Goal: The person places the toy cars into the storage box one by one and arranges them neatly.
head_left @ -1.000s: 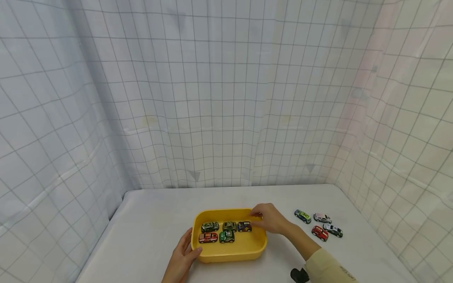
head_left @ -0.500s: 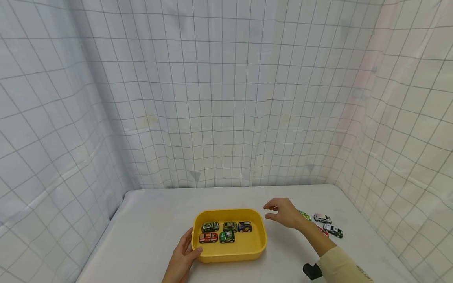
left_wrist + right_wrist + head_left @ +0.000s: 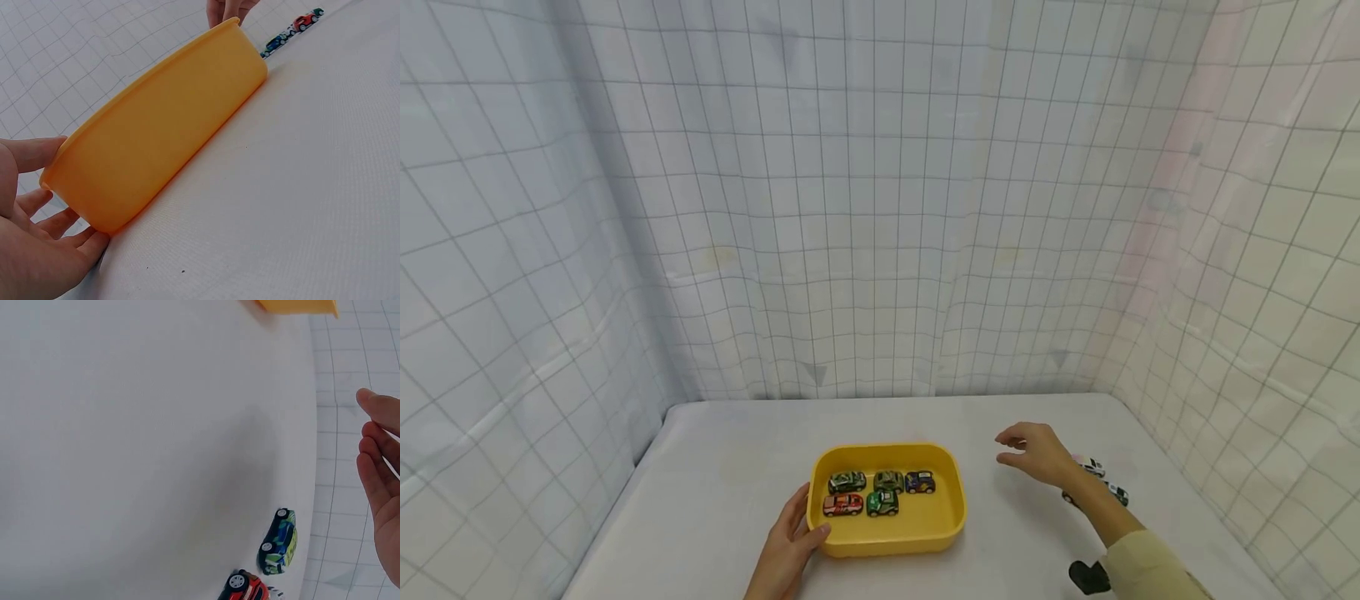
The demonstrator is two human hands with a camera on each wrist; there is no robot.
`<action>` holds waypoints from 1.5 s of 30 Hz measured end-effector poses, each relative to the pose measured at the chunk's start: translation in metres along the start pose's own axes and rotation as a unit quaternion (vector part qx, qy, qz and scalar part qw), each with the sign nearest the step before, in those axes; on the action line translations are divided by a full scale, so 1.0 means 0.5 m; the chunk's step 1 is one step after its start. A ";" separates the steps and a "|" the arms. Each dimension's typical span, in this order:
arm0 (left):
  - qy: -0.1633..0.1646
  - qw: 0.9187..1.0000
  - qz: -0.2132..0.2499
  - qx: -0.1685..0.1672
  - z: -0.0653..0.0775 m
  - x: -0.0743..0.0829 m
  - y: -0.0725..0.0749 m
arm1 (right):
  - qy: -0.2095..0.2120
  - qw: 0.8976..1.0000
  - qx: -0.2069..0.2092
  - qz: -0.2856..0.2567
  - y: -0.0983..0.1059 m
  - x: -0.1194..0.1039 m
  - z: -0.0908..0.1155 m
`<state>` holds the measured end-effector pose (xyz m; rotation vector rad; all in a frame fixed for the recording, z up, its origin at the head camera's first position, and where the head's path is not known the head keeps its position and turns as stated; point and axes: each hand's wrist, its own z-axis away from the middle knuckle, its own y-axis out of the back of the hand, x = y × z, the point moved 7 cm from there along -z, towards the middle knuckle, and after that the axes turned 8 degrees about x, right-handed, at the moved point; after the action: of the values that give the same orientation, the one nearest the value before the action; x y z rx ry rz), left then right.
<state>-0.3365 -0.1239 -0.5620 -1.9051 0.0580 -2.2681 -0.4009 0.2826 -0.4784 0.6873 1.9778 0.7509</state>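
My left hand (image 3: pixel 786 537) grips the left end of a yellow plastic tray (image 3: pixel 917 546), thumb over the rim and fingers against the outer wall. Inside the tray sit several toy cars: a red one (image 3: pixel 842 505), a green one (image 3: pixel 882 502), a purple-blue one (image 3: pixel 920 482) and camouflage-patterned ones (image 3: pixel 847 482). To the right of the tray, my right hand (image 3: pixel 1037 452) hovers above the table, fingers loosely bent, holding nothing. Closest to it in the right wrist view are a blue-green toy car (image 3: pixel 278 544) and a red toy car (image 3: pixel 245 587).
White toy cars (image 3: pixel 1090 465) lie on the right of the table, partly hidden by the right forearm. A white cloth (image 3: pixel 722 467) covers the table. Checked white curtains (image 3: pixel 880 250) enclose it at the back and both sides. A black object (image 3: pixel 1088 577) is by the right sleeve.
My right hand has left the tray's right end and moved rightward toward the loose toy cars, its forearm now covering some of them. The left hand and tray stay put.
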 end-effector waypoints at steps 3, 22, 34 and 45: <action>0.002 1.000 0.003 0.000 0.002 0.002 -0.001 | -0.028 1.000 0.006 -0.007 0.011 0.022 0.008; -0.013 1.000 0.001 -0.008 0.002 -0.002 0.003 | -0.121 0.990 0.050 0.051 0.063 0.136 0.070; -0.006 1.000 0.004 -0.008 0.007 0.005 -0.005 | -0.169 0.981 0.035 0.089 0.044 0.204 0.096; -0.014 1.000 0.012 -0.010 0.012 0.007 0.002 | -0.172 0.981 0.034 0.078 0.032 0.206 0.095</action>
<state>-0.3312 -0.1253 -0.5575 -1.9357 0.0991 -2.2328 -0.4035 0.3778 -0.5424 0.9554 1.6538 0.6107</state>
